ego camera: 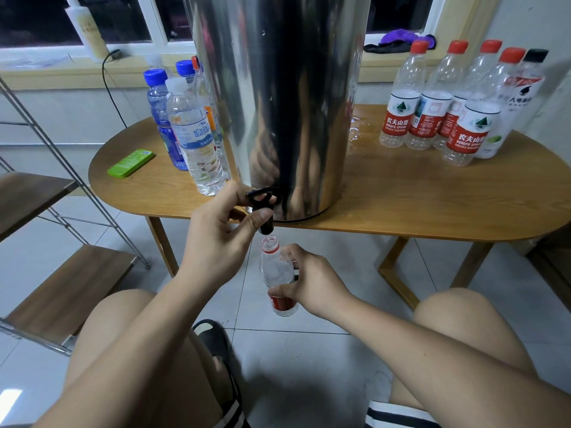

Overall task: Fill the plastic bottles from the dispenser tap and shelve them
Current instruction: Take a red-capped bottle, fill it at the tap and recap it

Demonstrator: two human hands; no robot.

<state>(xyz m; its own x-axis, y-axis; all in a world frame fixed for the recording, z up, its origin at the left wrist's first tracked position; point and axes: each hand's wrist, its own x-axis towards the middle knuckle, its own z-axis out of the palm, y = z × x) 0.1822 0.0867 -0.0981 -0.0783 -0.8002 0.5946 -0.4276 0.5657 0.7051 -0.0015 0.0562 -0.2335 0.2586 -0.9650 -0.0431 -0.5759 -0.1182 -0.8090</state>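
Wooden table (401, 196) in front, and at its near edge the left hand (216, 236) curls round the black tap (266, 226) of the steel dispenser (278, 88), while the right hand (312, 282) grips an uncapped bottle (276, 270) upright just beneath the spout. Blue-capped bottles (197, 140) stand left of the dispenser, red-capped ones (432, 103) on its right, and a shelf rack (61, 288) stands at far left.

One wide head camera, tilted forward and down.
I look from the wearer's head, close over the knees (129, 310) at the near edge, across the table (401, 193) and dispenser (278, 88) just ahead, to the windows (102, 17) far off; shelves (61, 282) lie left.
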